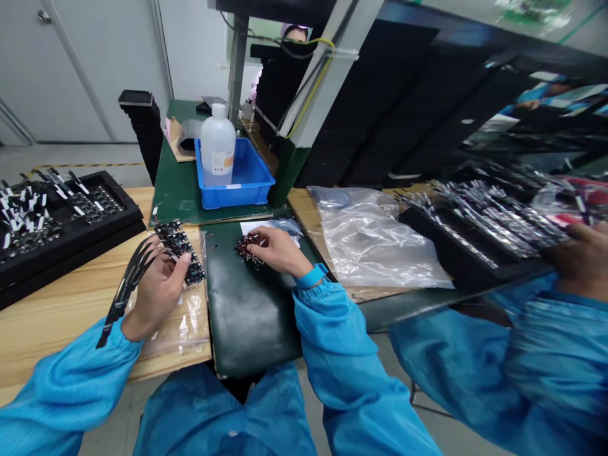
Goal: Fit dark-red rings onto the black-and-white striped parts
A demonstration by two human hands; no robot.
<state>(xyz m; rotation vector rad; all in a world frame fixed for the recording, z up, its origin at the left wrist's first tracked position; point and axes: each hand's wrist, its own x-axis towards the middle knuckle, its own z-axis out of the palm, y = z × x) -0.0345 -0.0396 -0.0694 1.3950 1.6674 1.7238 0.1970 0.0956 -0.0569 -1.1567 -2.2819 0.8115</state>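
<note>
My left hand [159, 285] is closed on a bundle of black flat cables [127, 278] that end in small dark circuit boards [181, 246], held over a clear plastic bag on the wooden bench. My right hand [280, 250] rests fingers-down on a small heap of dark reddish parts [247, 247] on the dark green mat [247, 316], fingers curled onto them. Whether it grips any part is unclear.
A black tray [61, 218] of similar boards sits at the left. A blue bin [247, 183] holds a white bottle [217, 149]. Clear bags [375, 234] lie right of the mat. At the far right a co-worker's hand [582, 263] is at another black tray [475, 247] of parts.
</note>
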